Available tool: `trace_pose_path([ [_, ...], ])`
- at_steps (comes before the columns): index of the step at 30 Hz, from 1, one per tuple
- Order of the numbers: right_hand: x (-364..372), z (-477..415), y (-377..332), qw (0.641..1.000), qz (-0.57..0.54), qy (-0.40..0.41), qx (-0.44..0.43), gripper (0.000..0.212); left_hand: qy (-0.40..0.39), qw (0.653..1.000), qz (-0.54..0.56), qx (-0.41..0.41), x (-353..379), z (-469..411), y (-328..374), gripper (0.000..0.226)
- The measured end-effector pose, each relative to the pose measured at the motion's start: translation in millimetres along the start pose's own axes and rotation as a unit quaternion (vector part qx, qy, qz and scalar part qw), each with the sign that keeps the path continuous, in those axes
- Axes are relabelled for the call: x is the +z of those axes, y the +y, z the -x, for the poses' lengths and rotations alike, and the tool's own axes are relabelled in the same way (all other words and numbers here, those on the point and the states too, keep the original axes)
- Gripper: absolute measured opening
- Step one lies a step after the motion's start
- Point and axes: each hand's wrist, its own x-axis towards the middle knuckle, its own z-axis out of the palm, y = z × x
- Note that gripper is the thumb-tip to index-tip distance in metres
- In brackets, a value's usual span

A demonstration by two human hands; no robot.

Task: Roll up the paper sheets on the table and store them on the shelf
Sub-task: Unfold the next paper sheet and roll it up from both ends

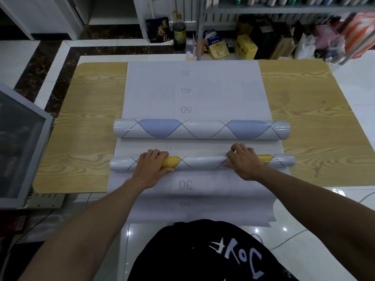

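Fingers (pixel 160 154) of left hand (pixel 151 168) and right hand (pixel 244 162) curl over glossy white yellow-diamond paper roll (pixel 203 162) at 6 o'clock, seemingly mid-roll; next, wind evenly.

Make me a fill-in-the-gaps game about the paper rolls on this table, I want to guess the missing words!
1. The left hand and the right hand both grip the nearer roll, which has ____ patches.
2. The farther roll has ____ patches.
3. On the flat sheet beyond the farther roll, the printed number closest to that roll is ____.
4. Both rolls lie on a table with a ____-grain top.

Missing words: yellow; blue; 50; wood
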Motion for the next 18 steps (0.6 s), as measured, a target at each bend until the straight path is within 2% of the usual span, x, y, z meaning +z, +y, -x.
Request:
trace_pose_path([
  [4, 1, -1, -4, 0.999, -0.026, -0.012, 0.022, 0.053, -0.015, 1.0, 0.016, 0.005, -6, -6, 0, 0.04],
  [7, -2, 0, -5, 0.998, -0.059, -0.024, 0.017, 0.064, -0.035, 0.999, 0.012, 0.011, -8, -10, -4, 0.038],
  [11, -2, 0, -5, 0.998, -0.053, -0.013, 0.027, 0.053, -0.004, 0.999, 0.034, 0.002, -4, -8, -3, 0.058],
  [13, -2, -1, -3, 0.998, -0.052, -0.024, 0.017, 0.049, -0.015, 0.999, 0.039, -0.002, -3, -4, 0, 0.063],
  [15, -5, -1, -1, 0.997, -0.063, -0.045, 0.004, 0.047, -0.035, 0.999, 0.037, 0.013, -3, -2, 0, 0.063],
  [18, -9, 0, 0, 0.992, -0.118, -0.037, 0.016, 0.041, -0.058, 0.996, 0.054, 0.031, -4, -5, -3, 0.051],
])
